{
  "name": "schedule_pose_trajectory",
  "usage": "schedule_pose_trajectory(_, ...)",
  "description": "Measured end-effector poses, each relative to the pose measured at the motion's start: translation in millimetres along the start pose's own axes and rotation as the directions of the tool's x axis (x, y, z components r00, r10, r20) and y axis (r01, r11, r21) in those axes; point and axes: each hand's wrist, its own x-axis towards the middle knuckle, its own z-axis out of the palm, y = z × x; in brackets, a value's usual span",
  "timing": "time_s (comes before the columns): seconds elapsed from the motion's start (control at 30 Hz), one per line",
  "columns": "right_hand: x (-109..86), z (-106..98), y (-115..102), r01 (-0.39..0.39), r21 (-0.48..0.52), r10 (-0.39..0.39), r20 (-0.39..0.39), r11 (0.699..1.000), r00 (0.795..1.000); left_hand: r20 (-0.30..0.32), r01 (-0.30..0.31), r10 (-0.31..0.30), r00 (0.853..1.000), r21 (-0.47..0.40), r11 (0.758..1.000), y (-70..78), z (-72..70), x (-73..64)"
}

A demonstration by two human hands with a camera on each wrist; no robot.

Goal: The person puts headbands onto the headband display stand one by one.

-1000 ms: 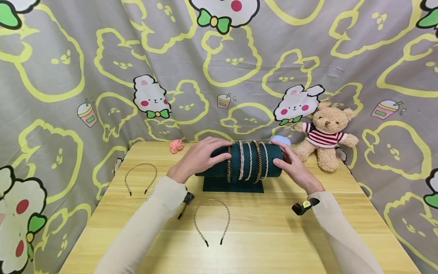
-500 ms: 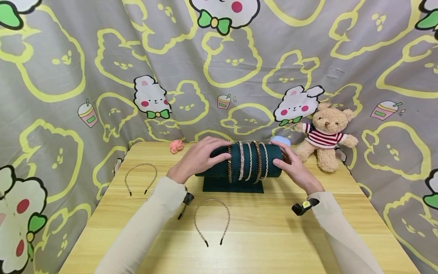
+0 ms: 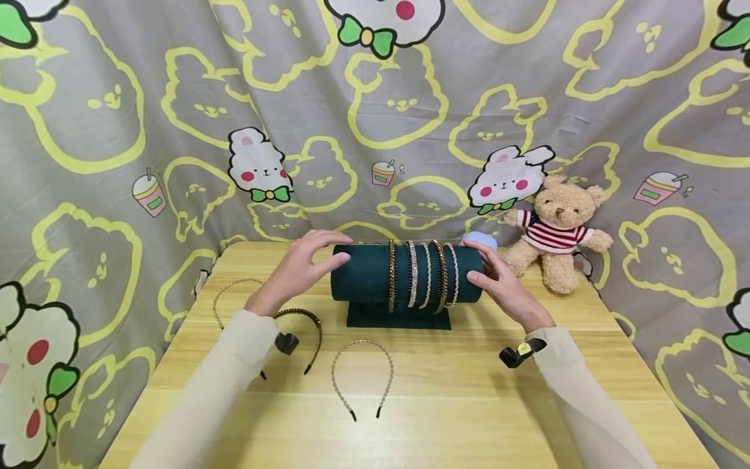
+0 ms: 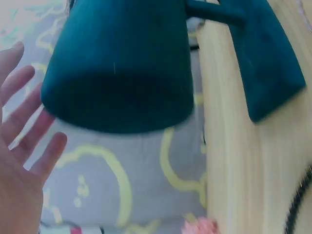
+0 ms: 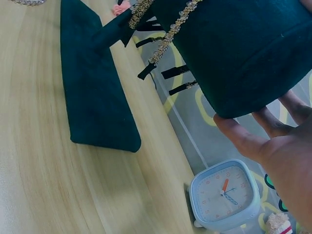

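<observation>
A dark green velvet headband stand (image 3: 363, 277), a horizontal roll on a flat base, stands at mid-table. Several headbands sit over its roll; the leftmost is gold and black (image 3: 392, 277), another sparkles silver (image 3: 413, 277). My right hand (image 3: 510, 286) holds the roll's right end, thumb in front and fingers behind. At the left end my left hand (image 3: 295, 267) is spread, its fingertips close to the rim; whether they touch, I cannot tell. The left wrist view shows the roll's hollow end beside those fingers. Below my left wrist lies a black headband (image 3: 320, 339), partly hidden.
A thin beaded headband (image 3: 362, 342) lies in front of the stand, another (image 3: 215, 306) at left, partly covered by my arm. A pale blue alarm clock (image 5: 224, 195) and a teddy bear (image 3: 559, 228) are at back right. A pink ruffled scrunchie (image 4: 201, 226) sits behind my left hand.
My left hand has let go of the stand's roll and moved left, uncovering its left end and the black headband. My right hand stays in place.
</observation>
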Motion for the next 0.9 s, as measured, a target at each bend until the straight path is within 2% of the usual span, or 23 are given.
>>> schedule_pose_trajectory(0.13,0.3,-0.7,0.6,-0.001,0.004,0.001,-0.004,1.000,1.000,-0.022,0.080,-0.082,0.996,-0.064,0.995,-20.8,-12.3,-14.7)
schedule_pose_trajectory(0.23,0.6,-0.6,0.6,-0.001,0.006,0.001,-0.007,1.000,1.000,-0.009,0.141,-0.142,0.990,-0.096,0.985,-39.0,-17.2,-26.1)
schedule_pose_trajectory(0.37,0.8,0.7,0.3,-0.004,0.010,0.004,-0.004,1.000,1.000,0.029,0.201,-0.199,0.980,-0.091,0.975,-61.9,-20.1,-44.0)
schedule_pose_trajectory(0.53,0.4,1.6,0.4,-0.003,0.016,0.003,0.002,1.000,1.000,0.079,0.262,-0.259,0.963,-0.038,0.964,-89.8,-16.9,-65.9)
schedule_pose_trajectory(0.7,-0.3,1.5,0.5,0.002,0.019,-0.002,0.001,1.000,1.000,0.140,0.289,-0.286,0.948,-0.005,0.957,-111.4,-10.4,-79.3)
schedule_pose_trajectory(0.9,0.8,1.2,0.9,0.008,0.029,-0.008,0.000,1.000,1.000,0.206,0.272,-0.273,0.939,0.037,0.962,-127.7,-4.1,-88.1)
